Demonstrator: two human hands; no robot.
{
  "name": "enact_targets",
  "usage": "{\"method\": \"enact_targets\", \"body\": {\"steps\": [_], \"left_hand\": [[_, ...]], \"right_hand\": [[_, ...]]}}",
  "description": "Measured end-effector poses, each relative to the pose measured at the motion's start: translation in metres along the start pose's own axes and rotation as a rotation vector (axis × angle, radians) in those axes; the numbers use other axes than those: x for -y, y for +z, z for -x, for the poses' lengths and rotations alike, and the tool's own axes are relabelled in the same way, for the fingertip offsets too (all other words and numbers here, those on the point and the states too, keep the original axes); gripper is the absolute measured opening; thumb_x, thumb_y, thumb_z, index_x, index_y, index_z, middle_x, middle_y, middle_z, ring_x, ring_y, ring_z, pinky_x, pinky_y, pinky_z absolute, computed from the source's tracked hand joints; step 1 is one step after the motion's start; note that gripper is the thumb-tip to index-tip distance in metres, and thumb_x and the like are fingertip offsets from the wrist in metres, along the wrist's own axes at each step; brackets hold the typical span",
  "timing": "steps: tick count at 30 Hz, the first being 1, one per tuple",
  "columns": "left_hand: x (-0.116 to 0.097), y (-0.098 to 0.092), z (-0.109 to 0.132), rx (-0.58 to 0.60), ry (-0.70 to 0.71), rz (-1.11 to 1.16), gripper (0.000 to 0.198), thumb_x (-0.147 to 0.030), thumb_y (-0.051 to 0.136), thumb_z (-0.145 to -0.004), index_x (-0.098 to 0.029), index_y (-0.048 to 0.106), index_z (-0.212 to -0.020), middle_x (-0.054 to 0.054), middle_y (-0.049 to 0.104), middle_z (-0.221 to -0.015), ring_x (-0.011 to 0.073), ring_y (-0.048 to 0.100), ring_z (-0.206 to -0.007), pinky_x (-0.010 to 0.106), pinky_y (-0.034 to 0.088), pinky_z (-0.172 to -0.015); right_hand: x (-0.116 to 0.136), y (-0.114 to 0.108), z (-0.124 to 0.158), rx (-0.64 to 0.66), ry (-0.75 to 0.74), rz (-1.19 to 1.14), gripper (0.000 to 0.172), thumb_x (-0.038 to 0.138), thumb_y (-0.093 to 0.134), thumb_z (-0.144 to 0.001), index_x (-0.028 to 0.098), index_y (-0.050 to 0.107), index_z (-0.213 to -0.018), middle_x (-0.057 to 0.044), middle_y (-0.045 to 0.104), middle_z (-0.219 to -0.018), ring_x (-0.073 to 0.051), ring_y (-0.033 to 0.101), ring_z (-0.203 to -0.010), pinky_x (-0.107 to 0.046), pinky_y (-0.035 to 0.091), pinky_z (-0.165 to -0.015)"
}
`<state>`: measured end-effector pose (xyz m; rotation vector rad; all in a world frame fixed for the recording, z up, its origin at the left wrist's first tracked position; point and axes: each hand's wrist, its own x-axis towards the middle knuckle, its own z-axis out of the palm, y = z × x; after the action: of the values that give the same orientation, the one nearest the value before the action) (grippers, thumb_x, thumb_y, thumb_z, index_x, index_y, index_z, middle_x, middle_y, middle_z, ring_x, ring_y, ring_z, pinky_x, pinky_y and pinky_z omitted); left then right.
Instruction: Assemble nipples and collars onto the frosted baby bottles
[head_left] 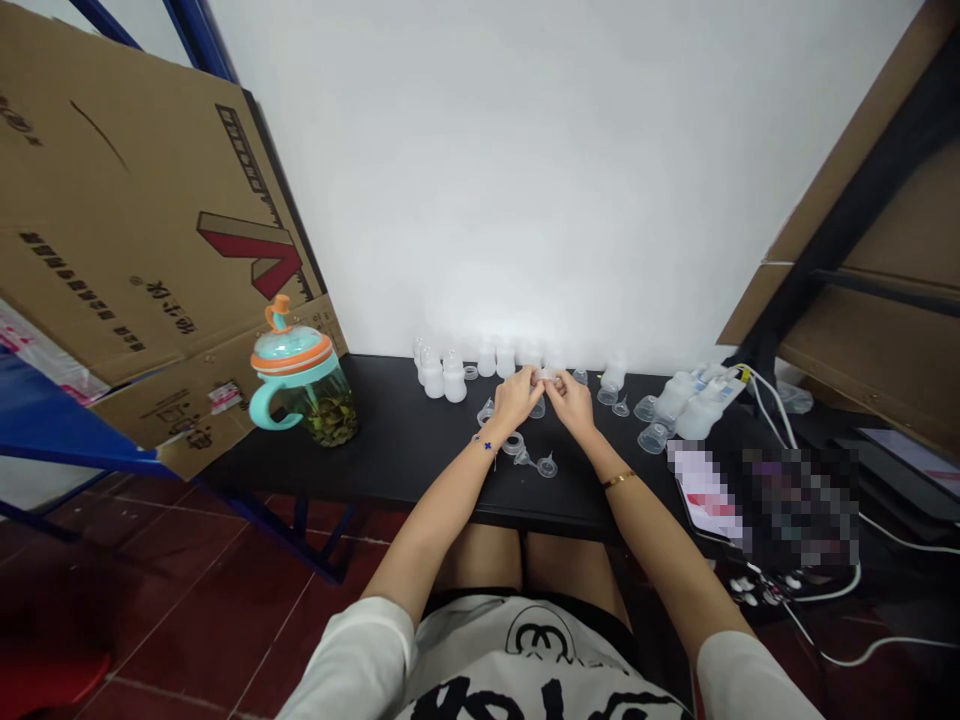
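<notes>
Together, left hand and right hand pinch a clear part.

Wall: plain white, straight beyond the fingers, brightly and evenly lit.
Counter: black top, under the fingers and butted against the wall.
Floor: dark red tiles, below and left of the fingers.
Left of the fingers: blue metal frame, leaning cardboard box.
Right of the fingers: black shelf frame, brown board.
</notes>
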<state>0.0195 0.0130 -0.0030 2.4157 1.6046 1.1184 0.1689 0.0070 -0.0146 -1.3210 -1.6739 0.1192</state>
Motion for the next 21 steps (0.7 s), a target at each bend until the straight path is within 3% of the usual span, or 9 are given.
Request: {"method": "enact_targets", "body": {"steps": [21], "left_hand": [[0.0021,0.0006,-0.0009,0.022,-0.006,-0.050,0.028,-0.039,0.050,-0.101,-0.020,0.058,-0.121,0.006,0.073,-0.093,0.0214,0.071,-0.087,0.025,0.043,-0.069]], "right_hand": [[-0.0017,0.0001,0.0000,-0.013,-0.014,0.017,0.028,0.042,0.053,-0.092,0.021,0.070,-0.096,0.001,0.058,-0.060,-0.018,0.056,-0.056,-0.025,0.035,-0.057]]}}
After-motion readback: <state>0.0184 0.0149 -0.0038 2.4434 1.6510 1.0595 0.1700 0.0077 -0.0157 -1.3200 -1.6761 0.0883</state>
